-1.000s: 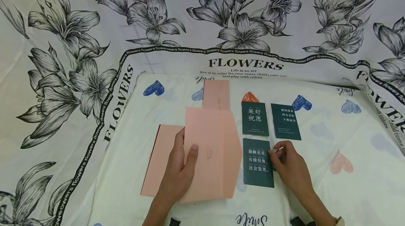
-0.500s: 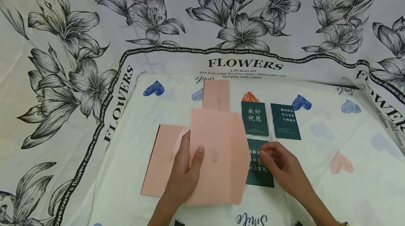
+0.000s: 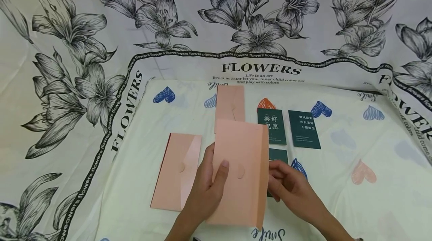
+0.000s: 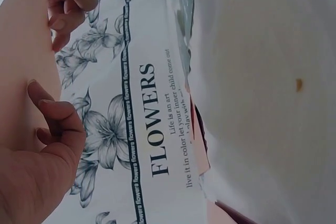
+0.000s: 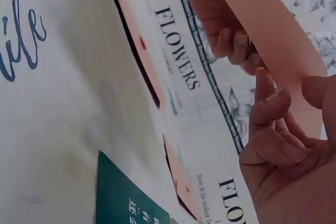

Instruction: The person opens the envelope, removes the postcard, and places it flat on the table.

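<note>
Over the near half of the white, heart-printed cloth (image 3: pixel 388 203), a pale-pink, rectangular paper envelope (image 3: pixel 236 147) is held up right now, pinched at its left side by the left hand (image 3: pixel 207 184), thumb across the front. Its long axis is aimed from the cloth's near edge to the far one; its long side flap (image 3: pixel 263 173) is turned rightward, bent at the fold. And that flap is touched by the right hand (image 3: pixel 291 186), fingers curved; whether it is pinched cannot be told. Toward the cloth's left edge, a closed pink paper envelope (image 3: pixel 170 166) is laid; toward the far edge, another pink envelope (image 3: pixel 230 102) is partly covered. To the right, three dark-green rectangular cards (image 3: pixel 304 129) are spread, two partly hidden.
</note>
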The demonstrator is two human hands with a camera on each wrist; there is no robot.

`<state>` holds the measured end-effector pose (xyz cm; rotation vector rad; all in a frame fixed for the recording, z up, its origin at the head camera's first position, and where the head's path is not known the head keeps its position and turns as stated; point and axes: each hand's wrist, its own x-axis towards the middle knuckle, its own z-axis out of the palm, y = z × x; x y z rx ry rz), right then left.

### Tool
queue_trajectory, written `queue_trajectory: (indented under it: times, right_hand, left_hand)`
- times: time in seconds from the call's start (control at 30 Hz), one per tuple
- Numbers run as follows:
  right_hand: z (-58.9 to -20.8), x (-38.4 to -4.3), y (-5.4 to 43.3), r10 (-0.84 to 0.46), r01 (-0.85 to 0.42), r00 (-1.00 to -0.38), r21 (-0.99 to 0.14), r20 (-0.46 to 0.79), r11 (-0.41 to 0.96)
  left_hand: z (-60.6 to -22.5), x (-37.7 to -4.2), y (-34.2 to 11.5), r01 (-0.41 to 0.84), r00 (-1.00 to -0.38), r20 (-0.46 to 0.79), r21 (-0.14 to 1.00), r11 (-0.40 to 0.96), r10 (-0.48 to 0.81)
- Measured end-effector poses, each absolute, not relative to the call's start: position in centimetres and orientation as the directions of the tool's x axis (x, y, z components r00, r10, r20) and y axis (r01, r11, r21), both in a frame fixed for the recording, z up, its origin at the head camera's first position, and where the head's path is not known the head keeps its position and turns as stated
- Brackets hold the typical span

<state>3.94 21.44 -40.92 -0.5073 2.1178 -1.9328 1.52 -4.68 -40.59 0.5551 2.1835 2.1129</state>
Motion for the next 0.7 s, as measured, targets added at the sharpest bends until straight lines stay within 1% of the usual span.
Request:
queue_trajectory:
  times: [0.17, 0.43, 0.57, 0.7]
  right_hand:
    - [-41.1, 3.9, 20.7, -0.363, -0.068, -0.931, -0.994, 0.032, 0.087]
    - [-40.8, 4.0, 20.2, -0.332, -0.026, -0.943, -0.993, -0.014, 0.116]
    - [-40.9, 4.1, 20.1, -0.332, -0.023, -0.943, -0.992, -0.019, 0.124]
    - [-40.8, 4.0, 20.0, -0.331, -0.032, -0.944, -0.991, -0.013, 0.131]
  left_hand:
    - [-40.7, 1.7, -4.2, 0.18, -0.946, 0.152, 0.981, 0.074, 0.287]
    - [-40.6, 1.7, -4.6, 0.223, -0.938, 0.148, 0.95, 0.217, 0.314]
    - [-40.6, 1.5, -4.8, 0.278, -0.925, 0.181, 0.921, 0.271, 0.334]
    - [-40.8, 1.5, -4.9, 0.288, -0.925, 0.182, 0.909, 0.302, 0.332]
